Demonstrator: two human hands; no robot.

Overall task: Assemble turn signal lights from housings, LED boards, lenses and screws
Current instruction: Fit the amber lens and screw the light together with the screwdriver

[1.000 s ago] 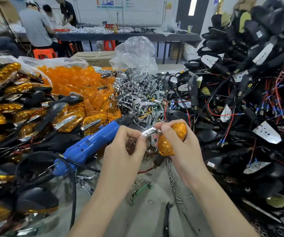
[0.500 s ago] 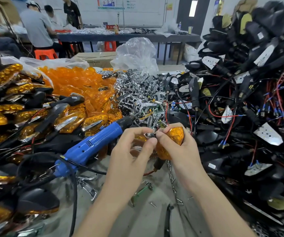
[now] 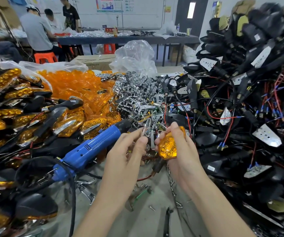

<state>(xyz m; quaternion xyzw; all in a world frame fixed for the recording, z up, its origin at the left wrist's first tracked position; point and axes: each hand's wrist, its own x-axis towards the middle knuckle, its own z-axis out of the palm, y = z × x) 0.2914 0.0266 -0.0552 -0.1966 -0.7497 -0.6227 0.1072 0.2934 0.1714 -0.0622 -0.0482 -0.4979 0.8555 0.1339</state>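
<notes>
Hands have parted; left hand [image 3: 129, 152] pinches a shiny strip [image 3: 145, 128], right hand [image 3: 185, 157] clasps the amber light [image 3: 168, 146].

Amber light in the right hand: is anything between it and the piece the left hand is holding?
Nothing visible. The left hand pinches a blurred silvery piece just left of the amber light gripped by the right hand; only an open gap separates them. The chrome parts pile lies beyond, not between.
</notes>
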